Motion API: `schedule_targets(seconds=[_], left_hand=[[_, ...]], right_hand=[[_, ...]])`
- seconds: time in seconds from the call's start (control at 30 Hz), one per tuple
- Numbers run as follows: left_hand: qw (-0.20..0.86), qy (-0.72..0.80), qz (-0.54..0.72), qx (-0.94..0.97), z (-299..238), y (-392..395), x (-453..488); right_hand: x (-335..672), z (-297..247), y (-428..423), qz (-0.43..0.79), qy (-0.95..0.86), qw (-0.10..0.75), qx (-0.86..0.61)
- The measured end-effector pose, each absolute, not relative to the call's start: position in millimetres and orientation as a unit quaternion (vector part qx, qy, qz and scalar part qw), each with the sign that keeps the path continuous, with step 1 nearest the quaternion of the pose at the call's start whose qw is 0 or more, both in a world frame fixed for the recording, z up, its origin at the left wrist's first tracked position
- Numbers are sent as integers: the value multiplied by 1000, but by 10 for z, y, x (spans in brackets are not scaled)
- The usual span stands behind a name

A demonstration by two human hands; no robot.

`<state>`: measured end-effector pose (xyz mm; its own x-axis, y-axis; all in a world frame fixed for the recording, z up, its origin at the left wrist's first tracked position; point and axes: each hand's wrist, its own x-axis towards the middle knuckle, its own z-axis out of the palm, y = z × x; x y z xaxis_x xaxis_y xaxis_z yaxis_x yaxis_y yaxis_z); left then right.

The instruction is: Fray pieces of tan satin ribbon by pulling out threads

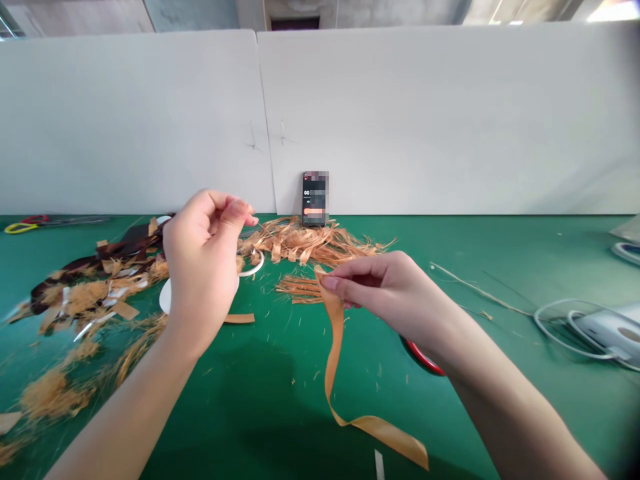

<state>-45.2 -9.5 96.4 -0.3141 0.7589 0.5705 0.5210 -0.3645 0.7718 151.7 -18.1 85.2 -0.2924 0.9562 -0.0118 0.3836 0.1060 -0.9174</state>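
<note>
We judge this a handling step: our right hand [385, 283] pinches the tan ribbon [337, 333], its tail on the worktop [280, 400]. Left hand [203, 250] pinched narrow, contents unclear; next move calls for steady grip.

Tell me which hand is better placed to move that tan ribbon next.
Probably the right hand: it pinches the tan ribbon near its upper end. The left hand is raised apart from the ribbon.
</note>
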Motion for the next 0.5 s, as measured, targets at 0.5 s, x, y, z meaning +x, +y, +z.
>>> schedule_targets(seconds=[0.5], left_hand=[[406, 486, 364, 683, 870, -80, -302]], right_hand=[[1482, 893, -164, 451, -674, 348, -470]])
